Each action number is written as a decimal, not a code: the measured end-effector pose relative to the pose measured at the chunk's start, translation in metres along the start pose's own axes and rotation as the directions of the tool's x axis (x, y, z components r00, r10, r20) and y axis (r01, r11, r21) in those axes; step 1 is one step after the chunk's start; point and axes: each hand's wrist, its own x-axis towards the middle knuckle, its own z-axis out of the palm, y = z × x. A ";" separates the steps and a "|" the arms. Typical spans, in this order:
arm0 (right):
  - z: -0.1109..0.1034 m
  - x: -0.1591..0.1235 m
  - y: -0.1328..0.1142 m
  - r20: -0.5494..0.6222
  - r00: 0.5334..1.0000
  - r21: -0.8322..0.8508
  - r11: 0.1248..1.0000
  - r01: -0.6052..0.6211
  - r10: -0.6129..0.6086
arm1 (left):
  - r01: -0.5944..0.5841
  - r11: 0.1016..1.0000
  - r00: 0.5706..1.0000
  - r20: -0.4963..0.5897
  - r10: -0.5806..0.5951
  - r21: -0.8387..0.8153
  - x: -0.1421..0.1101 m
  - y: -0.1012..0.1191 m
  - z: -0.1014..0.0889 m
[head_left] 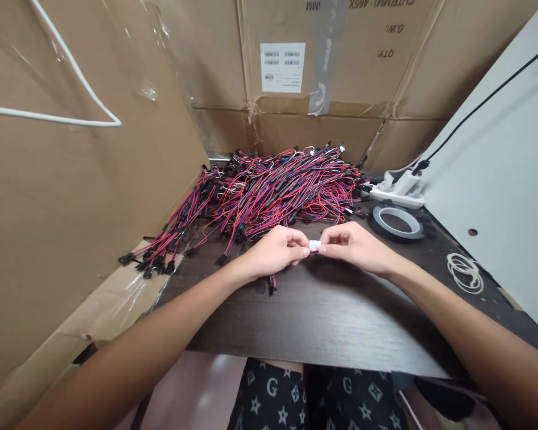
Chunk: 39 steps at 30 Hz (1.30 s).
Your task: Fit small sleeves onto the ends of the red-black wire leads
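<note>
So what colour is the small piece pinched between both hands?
White; the small piece shows clearly in the head view.

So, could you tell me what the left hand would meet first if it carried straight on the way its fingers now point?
The left hand points rightward at the small white piece it already pinches; just past it are the right hand's fingertips, so it would likely meet those first.

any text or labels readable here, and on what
"G.W." and "QTY", upside down, printed on the cardboard box at the back.
Top edge of the same box: cut-off upside-down print ending in "MM"; the rest unclear.
White sticker on the box: barcodes and small print, too small to read.
"G" letters with stars on the dark trousers.
Nothing readable on the small white piece pinched by both hands.
</note>
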 end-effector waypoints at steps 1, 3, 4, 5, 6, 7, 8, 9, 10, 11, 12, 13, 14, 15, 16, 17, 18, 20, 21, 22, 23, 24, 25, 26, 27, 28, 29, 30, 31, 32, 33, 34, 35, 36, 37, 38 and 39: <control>0.000 0.000 0.001 -0.002 1.000 -0.005 1.000 -0.004 0.004 | -0.008 1.000 1.000 0.000 0.008 0.012 0.000 0.000 0.000; 0.001 0.001 0.002 -0.008 1.000 -0.014 1.000 -0.013 0.013 | -0.035 0.998 0.999 -0.007 0.036 0.052 0.001 -0.001 0.000; 0.001 0.001 0.003 -0.016 1.000 -0.016 1.000 -0.016 0.016 | -0.055 0.995 0.998 -0.015 0.057 0.082 0.001 -0.002 0.000; 0.001 0.001 0.003 -0.024 1.000 -0.018 1.000 -0.018 0.018 | -0.078 0.990 0.996 -0.028 0.082 0.119 0.001 -0.003 0.000; 0.002 0.001 0.004 -0.032 0.999 -0.019 1.000 -0.022 0.021 | -0.102 0.982 0.993 -0.043 0.111 0.161 0.002 -0.004 0.001; 0.002 0.001 0.004 -0.037 0.999 -0.019 0.999 -0.027 0.027 | -0.127 0.971 0.988 -0.059 0.141 0.205 0.002 -0.006 0.001; 0.001 0.001 0.004 -0.042 0.999 -0.017 0.999 -0.036 0.035 | -0.150 0.957 0.982 -0.076 0.174 0.250 0.003 -0.007 0.002; 0.001 0.002 0.004 -0.043 0.998 -0.011 0.999 -0.047 0.046 | -0.173 0.941 0.974 -0.090 0.207 0.291 0.003 -0.008 0.002; 0.001 0.002 0.004 -0.042 0.997 -0.001 0.998 -0.059 0.059 | -0.197 0.925 0.965 -0.102 0.242 0.325 0.003 -0.009 0.003; 0.001 0.002 0.005 -0.041 0.997 0.014 0.997 -0.071 0.071 | -0.222 0.909 0.954 -0.115 0.278 0.352 0.003 -0.010 0.003; 0.001 0.002 0.005 -0.040 0.996 0.032 0.996 -0.080 0.082 | -0.249 0.892 0.940 -0.129 0.317 0.378 0.003 -0.010 0.003; 0.001 0.002 0.005 -0.039 0.995 0.049 0.995 -0.088 0.090 | -0.280 0.868 0.921 -0.139 0.363 0.410 0.002 -0.011 0.003; 0.000 0.002 0.006 -0.039 0.995 0.063 0.994 -0.094 0.097 | -0.314 0.838 0.900 -0.143 0.413 0.446 0.002 -0.011 0.003; 0.000 0.002 0.006 -0.036 0.994 0.072 0.992 -0.099 0.101 | -0.348 0.802 0.876 -0.136 0.463 0.486 0.002 -0.011 0.003; 0.000 0.002 0.007 -0.035 0.994 0.077 0.992 -0.102 0.105 | -0.380 0.763 0.852 -0.124 0.509 0.523 0.002 -0.011 0.002; 0.000 0.002 0.007 -0.032 0.994 0.077 0.991 -0.105 0.107 | -0.404 0.729 0.832 -0.109 0.544 0.553 0.001 -0.012 0.002; 0.000 0.002 0.008 -0.030 0.994 0.077 0.991 -0.107 0.110 | -0.417 0.704 0.818 -0.100 0.566 0.574 0.001 -0.012 0.002; -0.001 0.002 0.007 -0.029 0.993 0.080 0.991 -0.108 0.110 | -0.422 0.686 0.808 -0.098 0.581 0.593 0.001 -0.012 0.001; -0.001 0.002 0.007 -0.030 0.994 0.081 0.991 -0.105 0.108 | -0.418 0.685 0.808 -0.100 0.581 0.597 0.001 -0.012 0.001; -0.001 0.002 0.006 -0.029 0.994 0.080 0.992 -0.100 0.102 | -0.415 0.684 0.809 -0.100 0.579 0.599 0.001 -0.012 0.001; -0.002 0.002 0.005 -0.027 0.995 0.076 0.993 -0.092 0.094 | -0.416 0.684 0.810 -0.097 0.578 0.600 0.001 -0.012 0.001; -0.002 0.001 0.004 -0.024 0.996 0.068 0.994 -0.081 0.083 | -0.420 0.684 0.811 -0.091 0.578 0.596 0.001 -0.012 0.001; -0.002 0.001 0.004 -0.018 0.997 0.057 0.996 -0.068 0.069 | -0.426 0.686 0.812 -0.085 0.577 0.590 0.001 -0.012 0.001; -0.003 0.001 0.003 -0.012 0.998 0.047 0.997 -0.054 0.054 | -0.431 0.689 0.813 -0.081 0.576 0.582 0.001 -0.011 0.001; -0.003 0.001 0.003 -0.008 0.999 0.038 0.998 -0.040 0.040 | -0.435 0.694 0.814 -0.079 0.575 0.574 0.000 -0.010 0.001; -0.004 0.001 0.003 -0.003 1.000 0.032 0.999 -0.027 0.027 | -0.436 0.702 0.816 -0.081 0.572 0.564 0.000 -0.009 0.001; -0.004 0.001 0.003 0.001 1.000 0.029 0.999 -0.016 0.016 | -0.434 0.711 0.820 -0.083 0.566 0.554 0.000 -0.008 0.000; -0.004 0.001 0.003 0.007 1.000 0.026 1.000 -0.007 0.007 | -0.428 0.722 0.827 -0.087 0.556 0.544 0.000 -0.008 0.000; -0.004 0.001 0.003 0.012 1.000 0.023 1.000 -0.002 0.001 | -0.420 0.733 0.834 -0.091 0.544 0.535 0.000 -0.007 0.000; -0.005 0.001 0.003 0.018 1.000 0.020 1.000 0.002 -0.003 | -0.411 0.745 0.842 -0.094 0.531 0.526 0.000 -0.006 -0.001; -0.005 0.000 0.004 0.026 1.000 0.017 1.000 0.006 -0.006 | -0.400 0.757 0.851 -0.097 0.516 0.517 0.000 -0.006 -0.001; -0.004 0.000 0.004 0.034 0.999 0.015 1.000 0.009 -0.010 | -0.387 0.770 0.861 -0.099 0.499 0.508 0.000 -0.005 -0.001; -0.004 0.000 0.005 0.041 0.999 0.012 1.000 0.013 -0.013 | -0.371 0.784 0.872 -0.104 0.479 0.497 0.000 -0.005 -0.001; -0.003 0.000 0.005 0.044 0.999 0.008 1.000 0.019 -0.019 | -0.352 0.801 0.884 -0.109 0.454 0.483 0.000 -0.004 -0.002; -0.003 0.000 0.006 0.044 0.999 0.002 1.000 0.026 -0.026 | -0.330 0.821 0.898 -0.114 0.425 0.466 0.001 -0.004 -0.002; -0.002 0.001 0.007 0.041 0.999 -0.009 0.999 0.035 -0.034 | -0.304 0.842 0.912 -0.120 0.392 0.446 0.001 -0.004 -0.002; 0.000 0.001 0.008 0.032 0.999 -0.027 0.999 0.044 -0.043 | -0.275 0.864 0.926 -0.125 0.356 0.422 0.001 -0.003 -0.002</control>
